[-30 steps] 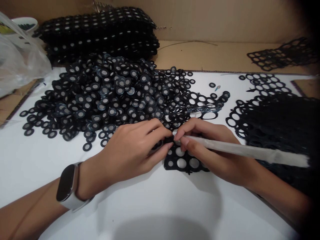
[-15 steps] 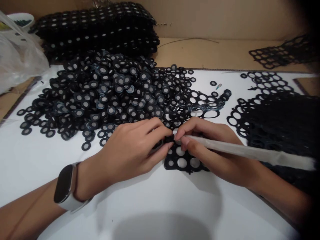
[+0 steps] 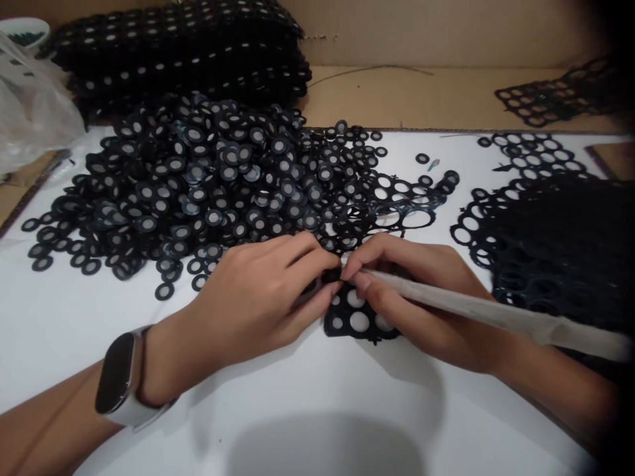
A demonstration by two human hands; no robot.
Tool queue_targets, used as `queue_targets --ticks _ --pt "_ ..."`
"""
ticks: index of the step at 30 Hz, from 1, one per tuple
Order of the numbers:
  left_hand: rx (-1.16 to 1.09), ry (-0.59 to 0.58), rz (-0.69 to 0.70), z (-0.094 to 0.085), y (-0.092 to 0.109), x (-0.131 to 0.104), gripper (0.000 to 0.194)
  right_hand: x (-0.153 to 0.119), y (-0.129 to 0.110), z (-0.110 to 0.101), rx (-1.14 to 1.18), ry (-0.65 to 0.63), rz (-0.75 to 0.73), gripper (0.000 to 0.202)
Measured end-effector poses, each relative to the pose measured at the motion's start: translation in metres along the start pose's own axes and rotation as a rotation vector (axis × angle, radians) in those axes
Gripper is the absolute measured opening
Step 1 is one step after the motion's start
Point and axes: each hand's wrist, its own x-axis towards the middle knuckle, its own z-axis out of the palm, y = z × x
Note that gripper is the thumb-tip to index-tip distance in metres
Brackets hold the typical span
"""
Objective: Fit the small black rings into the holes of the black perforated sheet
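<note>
My left hand (image 3: 268, 291), with a watch on its wrist, pinches a small black ring (image 3: 331, 273) between thumb and fingers. Its fingertips nearly meet those of my right hand (image 3: 411, 284), which grips a long whitish stick (image 3: 461, 303) near its tip. The stick's point is hidden at the fingertips. Beneath both hands lies a black perforated sheet (image 3: 360, 334) with round holes, some with pale discs in them. A large heap of black rings with pale centres (image 3: 213, 192) spreads just beyond my left hand.
Stacked black sheets with pale dots (image 3: 188, 59) stand at the back left. A plastic bag (image 3: 34, 112) and a white bowl (image 3: 24, 32) are at far left. Dark perforated sheets (image 3: 565, 244) pile up at right, and more lattice (image 3: 540, 99) lies behind on cardboard.
The view has shifted slightly, so the heap appears a little further left and higher. Both hands keep nearly the same pose, and the stick's far end sits lower.
</note>
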Motion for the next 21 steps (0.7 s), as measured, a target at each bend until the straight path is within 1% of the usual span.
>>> queue_targets --ticks 6,21 --pt "0.0 0.004 -0.003 0.0006 0.0001 0.0007 0.016 0.0002 0.0012 0.0008 -0.022 0.019 -0.046 0.014" --pt "0.003 0.001 -0.01 0.0005 -0.0003 0.0001 0.016 -0.0003 0.0022 0.0015 -0.03 0.026 -0.04 0.016"
